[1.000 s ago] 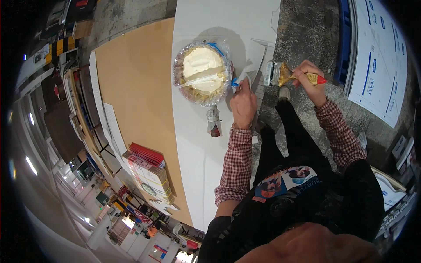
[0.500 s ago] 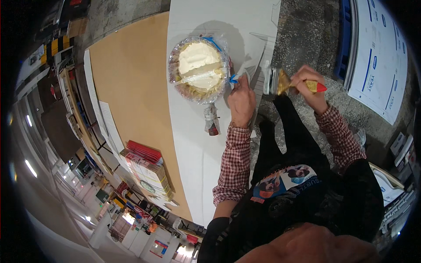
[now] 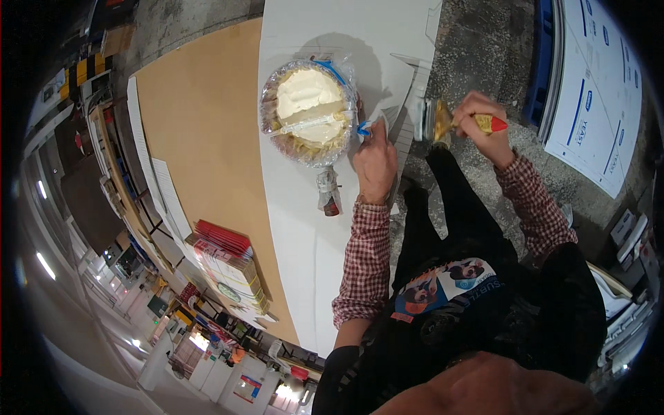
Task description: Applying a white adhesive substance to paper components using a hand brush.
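Note:
My right hand is closed round the yellow, red-tipped handle of a wide flat brush. Its pale bristles point left, just past the edge of the white-topped table. At that edge my left hand has its fingers bunched on a small whitish paper piece, beside a bit of blue. To the left of that hand stands a round bowl lined with clear plastic, with thick cream-white paste inside and a paste-smeared bar across it. Below the bowl lies a small plastic-wrapped object with a dark red end.
Brown board covers the table's left part, with a strapped stack of printed cardboard near its lower end. Speckled floor lies right of the table. Farther right is a blue-edged stack topped with printed white sheets.
The right hand and brush have turned slightly, showing more of the brush's gold-coloured flat side. My left hand stays on the paper piece. The whole view has shifted a little.

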